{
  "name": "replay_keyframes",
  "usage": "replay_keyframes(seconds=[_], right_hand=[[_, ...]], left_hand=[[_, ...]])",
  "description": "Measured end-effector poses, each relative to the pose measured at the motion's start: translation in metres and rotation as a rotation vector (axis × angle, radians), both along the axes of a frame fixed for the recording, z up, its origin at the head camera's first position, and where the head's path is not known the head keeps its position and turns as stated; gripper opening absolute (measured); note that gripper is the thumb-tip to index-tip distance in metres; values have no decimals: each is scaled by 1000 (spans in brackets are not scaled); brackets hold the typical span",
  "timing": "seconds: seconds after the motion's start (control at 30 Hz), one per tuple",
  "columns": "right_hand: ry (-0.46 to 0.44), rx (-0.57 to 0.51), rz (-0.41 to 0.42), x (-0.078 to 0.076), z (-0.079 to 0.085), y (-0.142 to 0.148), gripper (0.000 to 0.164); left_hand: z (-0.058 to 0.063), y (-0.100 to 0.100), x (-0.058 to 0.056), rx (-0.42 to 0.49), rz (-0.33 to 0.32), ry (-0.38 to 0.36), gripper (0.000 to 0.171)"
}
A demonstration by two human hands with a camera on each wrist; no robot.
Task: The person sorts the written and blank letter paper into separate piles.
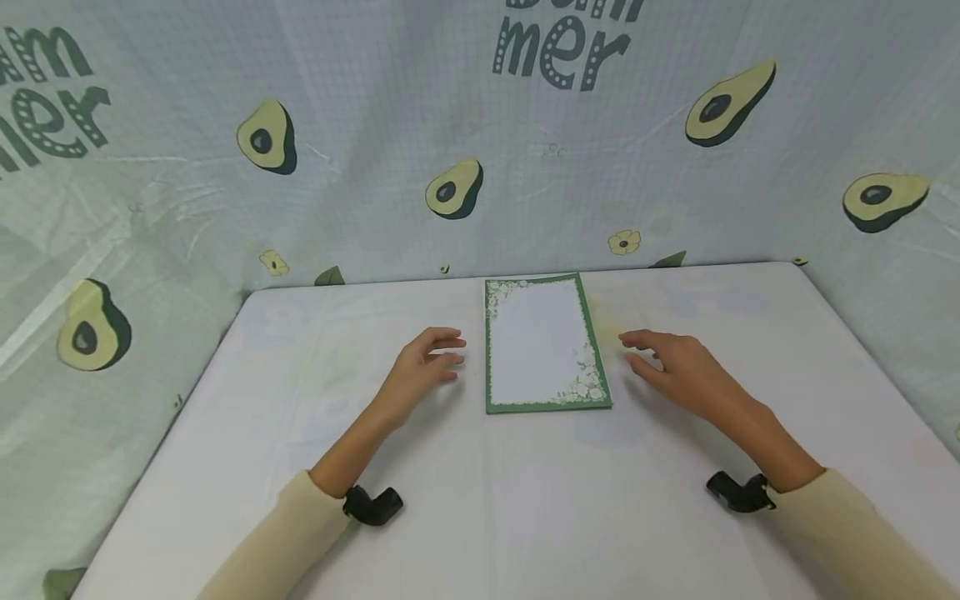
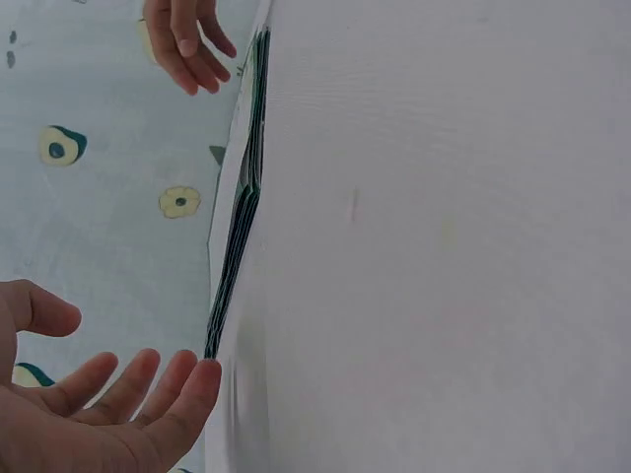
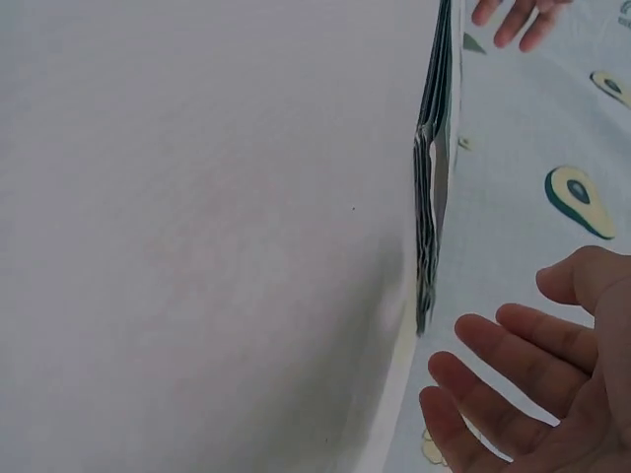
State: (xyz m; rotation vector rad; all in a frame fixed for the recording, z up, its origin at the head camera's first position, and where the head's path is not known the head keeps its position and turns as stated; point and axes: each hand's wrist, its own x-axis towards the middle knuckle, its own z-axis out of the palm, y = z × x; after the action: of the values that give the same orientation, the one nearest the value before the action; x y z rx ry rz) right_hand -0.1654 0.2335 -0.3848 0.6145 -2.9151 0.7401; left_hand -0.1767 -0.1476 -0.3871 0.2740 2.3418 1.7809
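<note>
A stack of paper sheets (image 1: pixel 540 346) with a green border and white flowers in its corners lies at the table's far middle, a blank white field on top. From the side, the wrist views show its edge as several thin dark layers (image 2: pixel 235 251) (image 3: pixel 426 197). My left hand (image 1: pixel 423 367) hovers just left of the stack, fingers relaxed and apart, holding nothing. On the opposite side my right hand (image 1: pixel 678 371) is held in the air, its fingers loosely bent and nothing in them. Neither hand touches the sheets in the head view.
A white cloth covers the table (image 1: pixel 555 508). Behind and at both sides hangs a pale curtain (image 1: pixel 360 208) printed with avocados, flowers and lettering. A black wrist camera (image 1: pixel 373 506) is strapped at the left sleeve, and another camera (image 1: pixel 738 492) at the right.
</note>
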Motion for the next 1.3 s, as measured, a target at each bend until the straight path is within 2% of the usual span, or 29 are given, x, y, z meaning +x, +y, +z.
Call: replay_keyframes(seconds=[0.13, 0.37, 0.5, 0.6, 0.8, 0.97, 1.3], right_hand=[[-88, -115, -18, -14, -3, -5, 35], [-348, -311, -125, -40, -8, -13, 41], [-472, -445, -168, -54, -13, -19, 44], [-522, -504, -188, -61, -17, -23, 46], [-525, -488, -235, -67, -19, -27, 42], [-513, -485, -246, -65, -19, -29, 39], [-324, -369, -212, -59, -18, -39, 38]], left_hand=[[-3, 8, -9, 17, 18, -69, 43], [-2, 16, -23, 10, -16, -226, 49], [-5, 17, -31, 11, -36, -258, 52], [-8, 18, -36, -1, -49, -254, 54], [-15, 24, -48, -89, -73, -181, 56], [-19, 29, -54, -76, -62, -189, 48], [-16, 28, -53, -94, -19, -127, 39]])
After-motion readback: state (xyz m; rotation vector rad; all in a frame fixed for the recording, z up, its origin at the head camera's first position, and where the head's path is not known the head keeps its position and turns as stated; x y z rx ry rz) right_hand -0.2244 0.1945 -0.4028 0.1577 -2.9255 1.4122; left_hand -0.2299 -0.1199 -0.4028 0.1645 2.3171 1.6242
